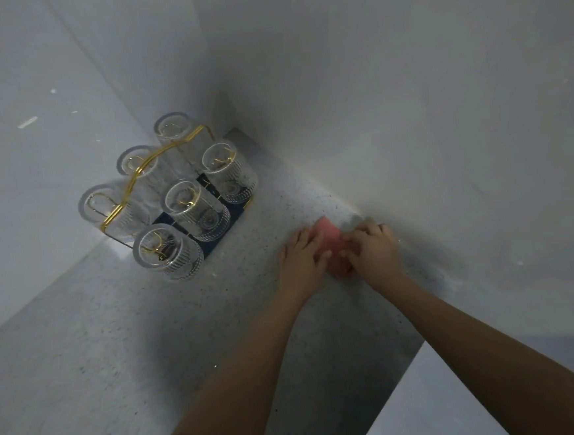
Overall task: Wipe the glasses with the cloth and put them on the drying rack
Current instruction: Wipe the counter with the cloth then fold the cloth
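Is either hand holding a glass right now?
No, the left hand and right hand both grip the pink cloth; six glasses sit on the rack.

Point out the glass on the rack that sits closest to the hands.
The front glass at the rack's near end, lowest in the view; the other five stand farther back toward the corner.

no readable text anywhere

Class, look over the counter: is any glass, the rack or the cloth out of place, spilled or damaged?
Nothing stands out. Six glasses sit upside down on the gold rack, none tipped or visibly broken. Both hands, left hand and right hand, hold the pink cloth.
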A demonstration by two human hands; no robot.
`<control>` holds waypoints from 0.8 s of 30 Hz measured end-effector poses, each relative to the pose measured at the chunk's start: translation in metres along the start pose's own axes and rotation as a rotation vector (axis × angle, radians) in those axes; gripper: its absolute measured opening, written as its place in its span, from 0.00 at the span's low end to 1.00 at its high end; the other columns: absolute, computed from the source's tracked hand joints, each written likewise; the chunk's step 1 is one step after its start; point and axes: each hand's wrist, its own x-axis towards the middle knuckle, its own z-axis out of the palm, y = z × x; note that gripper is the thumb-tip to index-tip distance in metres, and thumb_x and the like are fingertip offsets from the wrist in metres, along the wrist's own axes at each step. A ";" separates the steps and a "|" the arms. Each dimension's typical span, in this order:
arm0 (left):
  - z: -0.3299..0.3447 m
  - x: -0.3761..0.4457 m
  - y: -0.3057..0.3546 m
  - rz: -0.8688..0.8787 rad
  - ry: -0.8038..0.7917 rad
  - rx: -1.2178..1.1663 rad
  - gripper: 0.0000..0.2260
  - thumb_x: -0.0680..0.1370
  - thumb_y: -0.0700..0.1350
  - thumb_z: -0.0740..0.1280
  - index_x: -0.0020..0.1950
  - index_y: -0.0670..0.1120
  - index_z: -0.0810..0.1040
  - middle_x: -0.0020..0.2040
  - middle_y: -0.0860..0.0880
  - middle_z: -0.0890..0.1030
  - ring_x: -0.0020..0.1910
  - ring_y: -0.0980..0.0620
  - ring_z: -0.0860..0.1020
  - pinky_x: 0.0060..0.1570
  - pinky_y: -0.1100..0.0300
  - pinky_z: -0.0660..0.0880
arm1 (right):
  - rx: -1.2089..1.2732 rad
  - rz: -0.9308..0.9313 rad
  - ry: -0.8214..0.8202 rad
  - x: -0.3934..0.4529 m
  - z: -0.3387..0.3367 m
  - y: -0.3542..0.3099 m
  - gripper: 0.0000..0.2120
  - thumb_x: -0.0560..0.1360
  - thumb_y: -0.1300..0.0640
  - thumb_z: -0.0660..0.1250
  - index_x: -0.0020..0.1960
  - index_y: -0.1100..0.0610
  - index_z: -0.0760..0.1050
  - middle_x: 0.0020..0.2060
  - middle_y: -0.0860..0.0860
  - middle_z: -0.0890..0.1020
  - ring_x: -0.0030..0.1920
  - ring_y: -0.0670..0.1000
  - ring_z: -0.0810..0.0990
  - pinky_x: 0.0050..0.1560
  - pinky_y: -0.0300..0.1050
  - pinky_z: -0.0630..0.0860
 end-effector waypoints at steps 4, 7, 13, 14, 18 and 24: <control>-0.027 -0.027 -0.001 -0.087 0.153 -0.257 0.19 0.84 0.49 0.58 0.74 0.45 0.68 0.77 0.45 0.64 0.77 0.48 0.59 0.73 0.56 0.57 | 0.090 -0.080 -0.068 0.011 -0.001 -0.029 0.17 0.71 0.47 0.67 0.57 0.52 0.78 0.54 0.51 0.78 0.56 0.56 0.71 0.54 0.41 0.63; -0.058 -0.052 -0.009 -0.200 0.284 -0.398 0.17 0.83 0.46 0.59 0.70 0.41 0.72 0.70 0.43 0.73 0.69 0.47 0.71 0.64 0.61 0.65 | 0.312 -0.089 -0.061 0.019 -0.005 -0.072 0.15 0.73 0.50 0.67 0.59 0.52 0.76 0.56 0.51 0.77 0.58 0.54 0.73 0.60 0.41 0.67; -0.117 -0.095 -0.027 0.023 0.713 -0.218 0.10 0.81 0.45 0.63 0.58 0.42 0.81 0.53 0.46 0.80 0.49 0.54 0.75 0.51 0.59 0.74 | 0.410 -0.335 0.010 0.042 -0.018 -0.156 0.20 0.74 0.51 0.67 0.65 0.53 0.73 0.60 0.55 0.74 0.61 0.57 0.71 0.62 0.42 0.64; -0.128 -0.098 -0.031 0.038 0.815 -0.165 0.11 0.81 0.45 0.64 0.57 0.43 0.81 0.52 0.45 0.80 0.50 0.53 0.75 0.51 0.57 0.74 | 0.386 -0.362 0.017 0.047 -0.019 -0.170 0.21 0.74 0.50 0.67 0.66 0.53 0.72 0.62 0.56 0.72 0.63 0.58 0.69 0.61 0.40 0.60; -0.153 -0.092 -0.050 -0.138 1.111 0.071 0.16 0.73 0.47 0.70 0.60 0.46 0.79 0.61 0.40 0.76 0.62 0.42 0.72 0.59 0.44 0.68 | 0.329 -0.384 0.006 0.064 -0.017 -0.207 0.31 0.72 0.41 0.66 0.71 0.51 0.65 0.73 0.62 0.57 0.72 0.63 0.56 0.69 0.57 0.58; -0.160 -0.076 -0.080 -0.423 0.714 -0.118 0.40 0.78 0.61 0.62 0.81 0.47 0.45 0.79 0.36 0.40 0.78 0.34 0.43 0.75 0.37 0.51 | 0.216 -0.281 -0.124 0.086 -0.009 -0.235 0.44 0.67 0.28 0.55 0.76 0.45 0.44 0.75 0.62 0.42 0.75 0.63 0.41 0.72 0.60 0.47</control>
